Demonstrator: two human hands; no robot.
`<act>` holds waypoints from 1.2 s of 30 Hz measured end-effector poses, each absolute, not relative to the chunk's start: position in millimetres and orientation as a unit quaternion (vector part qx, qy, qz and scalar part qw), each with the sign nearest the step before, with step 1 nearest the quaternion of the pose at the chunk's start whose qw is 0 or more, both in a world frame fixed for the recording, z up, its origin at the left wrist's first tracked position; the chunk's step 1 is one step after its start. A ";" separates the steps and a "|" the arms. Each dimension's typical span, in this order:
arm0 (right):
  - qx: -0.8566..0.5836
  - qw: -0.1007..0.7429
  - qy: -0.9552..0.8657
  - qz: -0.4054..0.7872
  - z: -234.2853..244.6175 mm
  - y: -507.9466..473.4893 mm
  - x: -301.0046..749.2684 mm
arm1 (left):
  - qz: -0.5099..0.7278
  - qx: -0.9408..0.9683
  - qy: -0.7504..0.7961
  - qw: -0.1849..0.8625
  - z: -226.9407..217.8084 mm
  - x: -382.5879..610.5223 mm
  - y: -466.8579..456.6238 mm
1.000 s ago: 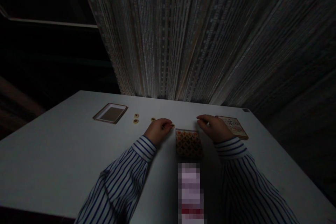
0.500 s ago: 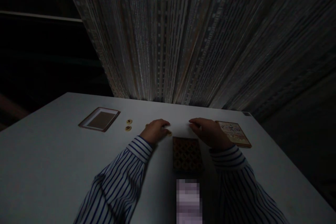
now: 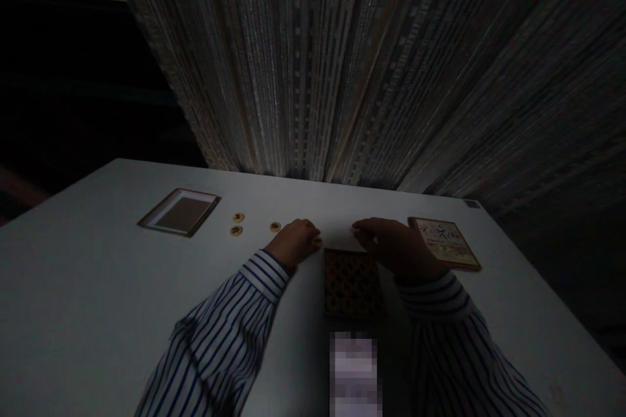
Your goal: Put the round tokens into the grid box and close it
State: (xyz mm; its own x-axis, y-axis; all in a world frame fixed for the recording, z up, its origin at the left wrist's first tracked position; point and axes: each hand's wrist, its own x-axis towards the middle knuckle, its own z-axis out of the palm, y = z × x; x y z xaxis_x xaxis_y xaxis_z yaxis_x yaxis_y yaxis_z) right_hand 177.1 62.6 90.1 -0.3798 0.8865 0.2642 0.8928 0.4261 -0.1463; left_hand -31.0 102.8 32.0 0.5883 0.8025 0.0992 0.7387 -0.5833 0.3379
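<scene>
My left hand (image 3: 295,242) is closed, its fingertips on a round Chinese chess piece (image 3: 317,242) at the left far corner of a dark box (image 3: 354,283). Rows of round pieces fill that box. Beyond its right side, my right hand (image 3: 397,249) has thumb and forefinger drawn together; a small pale spot shows at the tips, too dim to name. Just left of my left hand a chess piece (image 3: 275,227) lies on the white table (image 3: 98,287). Two more, an upper piece (image 3: 238,217) and a lower piece (image 3: 236,230), lie farther left.
On the left is an open box lid or shallow tray (image 3: 182,214) with a brown inside. A printed box lid (image 3: 446,243) lies behind my right hand. A striped curtain (image 3: 313,65) hangs at the table's far edge. The light is dim.
My left hand's fingers have closed in on the piece by the box. The view has shifted slightly, and the piece left of that hand now shows fully. My right hand stays nearly still.
</scene>
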 end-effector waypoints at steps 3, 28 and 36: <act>-0.538 0.138 -0.831 -0.011 92.0 61.4 175.2 | 0.113 0.886 0.435 0.113 33.5 -30.4 102.2; -0.504 0.162 -0.848 0.023 88.9 63.9 178.1 | 0.221 0.867 0.445 0.032 63.1 -25.0 91.3; -0.491 0.267 -0.824 0.096 91.3 65.0 168.8 | 0.248 0.874 0.417 0.031 75.8 -20.8 82.3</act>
State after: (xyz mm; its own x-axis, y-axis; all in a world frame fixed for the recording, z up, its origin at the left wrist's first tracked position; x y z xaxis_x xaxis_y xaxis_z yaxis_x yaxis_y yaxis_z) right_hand 168.8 65.0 91.3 -0.3755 0.8601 0.3453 0.7578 0.4995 -0.4198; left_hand -20.8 82.3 75.8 0.5287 0.7451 0.4067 0.7140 -0.6494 0.2617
